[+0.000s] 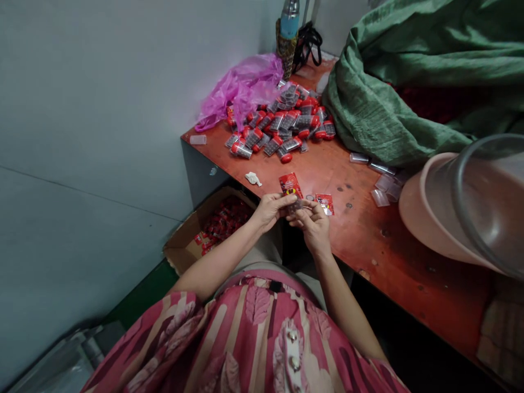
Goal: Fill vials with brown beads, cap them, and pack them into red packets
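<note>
My left hand (273, 212) and my right hand (313, 224) meet at the table's front edge, fingers closed in a pinch. Between them is a small dark, dotted plastic pack (294, 206), partly covered by my fingers. A red printed card (290, 183) with a yellow and black picture stands out just above my left thumb; whether it is joined to the pack I cannot tell. Beside my right fingers a second red card (326, 204) lies on the table. A small round clear piece (310, 197) sits between the two cards.
On the red table (368, 262) are a pile of red-capped clear containers (282, 123), a pink bag (241, 87), loose clear tubes (382, 191), a crumpled white scrap (253, 178), pale tubs (429, 207), green cloth (380, 114) and a bottle (290, 22). A carton (180, 245) of red packets stands below.
</note>
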Demonstrator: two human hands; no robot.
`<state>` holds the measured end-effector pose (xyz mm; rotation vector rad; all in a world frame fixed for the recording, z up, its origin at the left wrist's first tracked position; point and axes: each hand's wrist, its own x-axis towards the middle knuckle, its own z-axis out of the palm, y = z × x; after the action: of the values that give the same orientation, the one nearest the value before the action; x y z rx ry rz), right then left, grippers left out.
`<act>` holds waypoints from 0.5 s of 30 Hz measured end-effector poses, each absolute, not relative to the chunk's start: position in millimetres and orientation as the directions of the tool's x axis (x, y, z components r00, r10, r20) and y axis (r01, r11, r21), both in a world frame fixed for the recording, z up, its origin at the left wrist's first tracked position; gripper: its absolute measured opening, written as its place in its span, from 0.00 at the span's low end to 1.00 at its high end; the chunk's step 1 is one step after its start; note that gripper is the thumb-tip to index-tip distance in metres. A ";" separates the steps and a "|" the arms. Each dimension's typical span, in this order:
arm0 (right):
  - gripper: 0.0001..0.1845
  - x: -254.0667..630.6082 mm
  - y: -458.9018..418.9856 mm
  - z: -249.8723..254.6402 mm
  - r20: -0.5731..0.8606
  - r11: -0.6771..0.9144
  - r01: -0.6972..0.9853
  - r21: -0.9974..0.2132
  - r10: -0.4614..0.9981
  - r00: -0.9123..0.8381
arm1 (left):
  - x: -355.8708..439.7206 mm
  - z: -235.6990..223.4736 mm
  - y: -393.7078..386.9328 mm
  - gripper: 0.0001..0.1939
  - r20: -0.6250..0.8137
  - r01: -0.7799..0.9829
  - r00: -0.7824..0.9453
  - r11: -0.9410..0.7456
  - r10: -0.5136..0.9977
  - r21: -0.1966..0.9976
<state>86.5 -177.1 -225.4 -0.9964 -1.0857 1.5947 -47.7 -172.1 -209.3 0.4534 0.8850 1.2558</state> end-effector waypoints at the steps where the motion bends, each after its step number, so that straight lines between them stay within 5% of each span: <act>1: 0.17 86.3 -178.9 -225.8 -0.109 -0.173 -0.247 -0.953 0.961 -0.255 | -49.7 -210.5 -173.2 0.14 -0.334 -0.648 0.016 0.264 0.943 0.715; 10: 0.12 68.2 -175.5 -228.0 -0.135 -0.206 -0.296 -0.933 0.961 -0.242 | -50.5 -218.1 -200.2 0.11 -0.329 -0.684 -0.026 0.223 0.944 0.695; 15: 0.13 70.0 -175.8 -225.1 -0.155 -0.214 -0.241 -0.947 0.958 -0.241 | -79.3 -232.3 -221.0 0.14 -0.444 -0.743 -0.240 0.131 0.863 0.657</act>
<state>70.0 -175.8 -225.1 -1.0249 -1.0642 1.6262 -79.3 -221.0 -232.3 0.1599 1.0062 1.5116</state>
